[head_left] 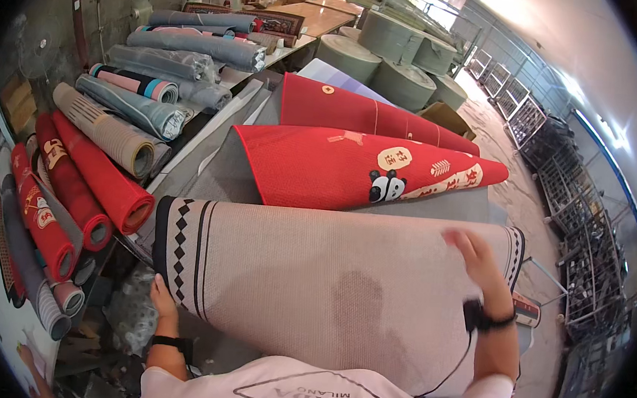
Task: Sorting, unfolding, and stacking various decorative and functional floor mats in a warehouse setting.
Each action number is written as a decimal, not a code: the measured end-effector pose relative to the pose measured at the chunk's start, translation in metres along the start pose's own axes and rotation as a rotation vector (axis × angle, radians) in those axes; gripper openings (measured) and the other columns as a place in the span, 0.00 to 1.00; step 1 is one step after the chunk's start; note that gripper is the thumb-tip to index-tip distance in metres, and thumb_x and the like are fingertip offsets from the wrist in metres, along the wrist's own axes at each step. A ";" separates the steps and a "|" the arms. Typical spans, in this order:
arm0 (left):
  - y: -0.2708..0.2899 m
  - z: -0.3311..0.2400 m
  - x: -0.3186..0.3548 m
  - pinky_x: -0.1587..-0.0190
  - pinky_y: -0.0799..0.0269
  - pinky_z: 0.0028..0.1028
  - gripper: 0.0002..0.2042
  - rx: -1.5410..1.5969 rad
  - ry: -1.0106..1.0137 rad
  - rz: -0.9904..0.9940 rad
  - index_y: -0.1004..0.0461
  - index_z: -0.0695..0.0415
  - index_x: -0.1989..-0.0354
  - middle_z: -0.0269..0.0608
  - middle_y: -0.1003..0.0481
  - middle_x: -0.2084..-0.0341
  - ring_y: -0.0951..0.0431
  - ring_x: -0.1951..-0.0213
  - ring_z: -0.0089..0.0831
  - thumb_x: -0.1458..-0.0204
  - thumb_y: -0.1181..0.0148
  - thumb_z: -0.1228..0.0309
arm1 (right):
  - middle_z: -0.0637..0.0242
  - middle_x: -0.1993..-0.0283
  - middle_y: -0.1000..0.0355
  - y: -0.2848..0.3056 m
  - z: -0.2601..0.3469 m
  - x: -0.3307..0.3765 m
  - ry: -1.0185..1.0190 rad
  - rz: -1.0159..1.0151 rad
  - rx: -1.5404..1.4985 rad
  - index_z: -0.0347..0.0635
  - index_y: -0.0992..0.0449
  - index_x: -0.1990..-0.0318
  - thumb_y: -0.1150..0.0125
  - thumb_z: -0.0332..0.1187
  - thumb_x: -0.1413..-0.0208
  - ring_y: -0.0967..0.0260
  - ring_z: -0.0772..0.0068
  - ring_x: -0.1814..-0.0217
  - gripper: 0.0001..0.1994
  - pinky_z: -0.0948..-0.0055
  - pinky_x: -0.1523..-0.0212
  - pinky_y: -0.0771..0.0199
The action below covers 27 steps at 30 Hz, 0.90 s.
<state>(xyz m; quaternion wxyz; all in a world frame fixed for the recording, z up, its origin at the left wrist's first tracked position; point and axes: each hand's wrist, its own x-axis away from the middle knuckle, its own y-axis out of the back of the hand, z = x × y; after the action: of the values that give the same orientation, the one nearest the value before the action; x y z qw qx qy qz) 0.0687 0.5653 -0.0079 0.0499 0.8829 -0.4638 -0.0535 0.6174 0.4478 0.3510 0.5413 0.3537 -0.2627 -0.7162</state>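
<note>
A beige rug (283,263) with a black edge and a border of black diamonds lies in front of me, curving down toward my body. Darker patches show on its middle and lower part. At its left edge, my left hand (165,303) is closed on the black border, with some fingers hidden by the rug. My right hand (476,262) is over the rug's right part, fingers stretched out and slightly blurred, holding nothing. Whether it touches the surface I cannot tell. Just beyond the rug lies a red rug (321,169) with a panda picture, partly folded over.
Rolled rugs (125,135) in red, grey and striped patterns line the left side. Large grey-green rolls (391,40) stand at the back beside a wooden table (310,15). Metal racks (585,227) run along the right. Clear plastic wrap (132,311) hangs near my left hand.
</note>
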 end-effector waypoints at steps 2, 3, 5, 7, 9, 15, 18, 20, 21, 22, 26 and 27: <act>-0.011 -0.005 0.003 0.60 0.38 0.29 0.25 0.033 -0.028 -0.020 0.32 0.71 0.63 0.52 0.29 0.68 0.31 0.66 0.37 0.47 0.59 0.55 | 0.58 0.69 0.30 -0.025 -0.026 -0.089 0.101 0.124 0.006 0.34 0.30 0.63 0.58 0.34 0.45 0.34 0.67 0.66 0.13 0.75 0.61 0.36; -0.018 -0.023 0.012 0.59 0.38 0.29 0.25 0.000 -0.012 -0.022 0.33 0.71 0.62 0.51 0.29 0.68 0.31 0.66 0.36 0.47 0.60 0.55 | 0.58 0.68 0.30 -0.038 -0.040 -0.129 0.007 0.243 0.151 0.34 0.29 0.63 0.58 0.33 0.45 0.33 0.66 0.64 0.13 0.75 0.61 0.36; -0.016 -0.020 0.010 0.58 0.39 0.28 0.24 0.019 0.094 -0.016 0.35 0.71 0.59 0.48 0.31 0.65 0.32 0.64 0.34 0.46 0.61 0.56 | 0.56 0.63 0.31 -0.078 -0.073 -0.197 0.032 0.573 0.604 0.36 0.30 0.61 0.57 0.35 0.46 0.34 0.64 0.60 0.14 0.73 0.60 0.36; -0.020 -0.017 0.013 0.58 0.39 0.28 0.24 0.036 0.077 -0.020 0.35 0.71 0.60 0.48 0.31 0.65 0.33 0.64 0.33 0.46 0.61 0.56 | 0.56 0.56 0.34 -0.132 -0.129 -0.233 0.000 0.740 0.951 0.40 0.32 0.57 0.53 0.42 0.51 0.36 0.65 0.55 0.18 0.68 0.57 0.36; -0.009 -0.025 0.017 0.58 0.39 0.28 0.24 0.026 0.068 -0.044 0.35 0.71 0.61 0.48 0.31 0.65 0.33 0.64 0.32 0.46 0.61 0.56 | 0.58 0.50 0.38 -0.190 -0.125 -0.215 -0.279 0.834 0.871 0.44 0.36 0.54 0.50 0.47 0.55 0.38 0.65 0.51 0.23 0.64 0.54 0.38; -0.014 -0.038 0.016 0.58 0.40 0.30 0.25 0.125 0.198 -0.130 0.36 0.71 0.62 0.50 0.32 0.65 0.33 0.64 0.35 0.46 0.62 0.55 | 0.58 0.53 0.35 -0.157 -0.124 -0.307 0.061 0.470 1.467 0.51 0.37 0.53 0.54 0.42 0.52 0.37 0.58 0.53 0.18 0.50 0.53 0.43; -0.030 -0.060 0.017 0.61 0.38 0.29 0.25 -0.017 0.168 -0.145 0.35 0.71 0.60 0.50 0.31 0.66 0.32 0.66 0.36 0.46 0.61 0.55 | 0.49 0.42 0.51 -0.038 -0.064 -0.391 0.155 -0.919 0.652 0.37 0.48 0.44 0.55 0.44 0.49 0.51 0.51 0.41 0.28 0.48 0.49 0.48; -0.019 -0.039 0.008 0.61 0.37 0.29 0.25 -0.098 0.144 -0.146 0.36 0.71 0.59 0.50 0.31 0.65 0.32 0.66 0.36 0.46 0.61 0.55 | 0.49 0.42 0.50 0.013 -0.044 -0.388 0.336 -1.001 0.440 0.39 0.50 0.44 0.55 0.43 0.49 0.52 0.52 0.41 0.27 0.56 0.46 0.50; -0.014 -0.030 0.004 0.62 0.37 0.29 0.25 -0.166 0.133 -0.162 0.36 0.70 0.58 0.50 0.31 0.65 0.31 0.66 0.36 0.46 0.60 0.55 | 0.51 0.42 0.50 0.020 -0.049 -0.367 0.323 -0.926 0.516 0.39 0.50 0.43 0.55 0.43 0.49 0.51 0.53 0.41 0.28 0.56 0.46 0.50; -0.013 -0.032 0.003 0.62 0.37 0.29 0.25 -0.175 0.118 -0.139 0.36 0.70 0.58 0.50 0.31 0.65 0.31 0.66 0.36 0.46 0.60 0.55 | 0.53 0.41 0.50 0.023 -0.059 -0.331 0.303 -0.849 0.596 0.40 0.50 0.43 0.54 0.43 0.50 0.51 0.55 0.40 0.28 0.56 0.46 0.51; -0.016 -0.045 0.006 0.55 0.36 0.33 0.32 -0.236 0.216 -0.150 0.44 0.66 0.48 0.54 0.39 0.52 0.34 0.55 0.42 0.50 0.61 0.47 | 0.56 0.41 0.48 0.045 -0.145 -0.148 -0.210 -0.386 0.739 0.41 0.51 0.42 0.48 0.44 0.53 0.52 0.58 0.39 0.32 0.59 0.44 0.51; -0.020 -0.052 0.012 0.53 0.38 0.34 0.34 -0.117 0.234 -0.184 0.47 0.66 0.46 0.54 0.41 0.50 0.36 0.53 0.43 0.50 0.61 0.46 | 0.55 0.42 0.47 0.063 -0.176 -0.082 -0.203 -0.341 0.706 0.41 0.49 0.43 0.46 0.42 0.55 0.51 0.57 0.40 0.32 0.64 0.45 0.49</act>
<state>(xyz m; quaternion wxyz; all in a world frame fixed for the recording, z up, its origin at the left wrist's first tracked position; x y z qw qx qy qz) 0.0990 0.5692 0.0398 0.1500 0.9174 -0.3681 0.0184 0.8075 0.5099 0.3095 0.2311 0.4837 -0.4822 -0.6929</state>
